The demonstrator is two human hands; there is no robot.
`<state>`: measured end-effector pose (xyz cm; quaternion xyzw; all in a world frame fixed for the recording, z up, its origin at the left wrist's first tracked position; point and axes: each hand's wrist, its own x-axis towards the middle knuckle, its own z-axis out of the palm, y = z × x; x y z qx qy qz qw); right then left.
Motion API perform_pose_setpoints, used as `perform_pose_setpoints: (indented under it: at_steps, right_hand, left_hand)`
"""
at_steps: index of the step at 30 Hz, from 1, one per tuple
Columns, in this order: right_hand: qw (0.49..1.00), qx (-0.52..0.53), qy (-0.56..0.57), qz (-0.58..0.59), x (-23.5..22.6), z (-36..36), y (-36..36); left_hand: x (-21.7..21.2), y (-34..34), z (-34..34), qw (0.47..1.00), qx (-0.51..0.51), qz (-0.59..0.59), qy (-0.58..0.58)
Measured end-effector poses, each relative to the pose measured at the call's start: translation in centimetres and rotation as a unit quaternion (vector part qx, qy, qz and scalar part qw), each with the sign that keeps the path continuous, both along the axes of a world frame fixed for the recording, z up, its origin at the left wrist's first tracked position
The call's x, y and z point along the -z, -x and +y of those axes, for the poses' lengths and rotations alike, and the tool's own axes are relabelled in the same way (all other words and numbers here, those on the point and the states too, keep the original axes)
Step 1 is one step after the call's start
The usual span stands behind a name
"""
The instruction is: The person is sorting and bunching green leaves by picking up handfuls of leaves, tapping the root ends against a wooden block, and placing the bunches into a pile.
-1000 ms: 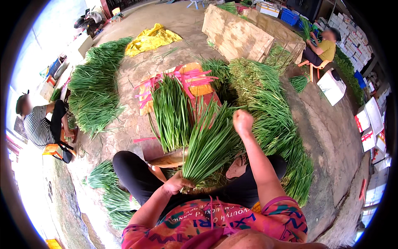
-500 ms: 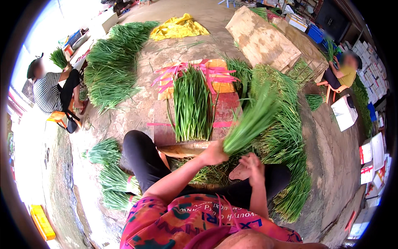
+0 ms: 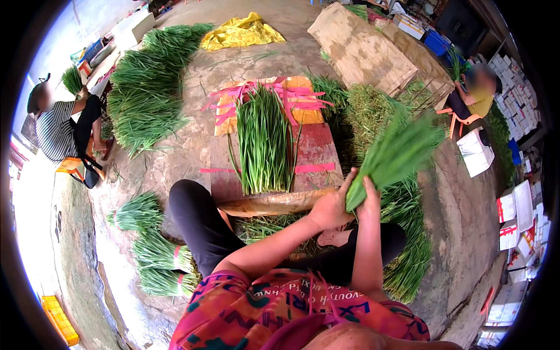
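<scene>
Left grip: your left hand (image 3: 335, 207) is closed around the lower stalks of the held bunch (image 3: 392, 158).
Right grip: your right hand (image 3: 368, 201) lies against those stalks; how tightly, you cannot tell.
Held bunch: beyond the bench's (image 3: 318, 151) near right corner, leaves blurred.
Green stack (image 3: 265, 143): butts toward the near edge, tips over pink ribbons (image 3: 306, 104).

i see a crumpled yellow sheet (image 3: 242, 34) on the floor (image 3: 195, 151) ahead, a yellow crate (image 3: 60, 321) lower left, white boxes (image 3: 507, 210) at right, and a blue crate (image 3: 436, 42) upper right.
</scene>
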<state>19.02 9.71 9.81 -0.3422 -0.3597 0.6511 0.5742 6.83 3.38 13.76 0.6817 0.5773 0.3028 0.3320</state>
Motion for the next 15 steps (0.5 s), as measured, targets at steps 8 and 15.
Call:
perform_pose_setpoints:
  at_steps: [8,15]
  right_hand:
    - [0.954,-0.159,-0.062,-0.247,-0.7,7.6,12.9]
    - [0.685,-0.243,-0.09,-0.681,5.1,8.4,16.8]
  left_hand:
    - [3.1,10.7,5.1,0.987,-0.115,-0.015,0.107]
    - [7.7,18.0,2.2,0.945,-0.324,-0.016,0.038]
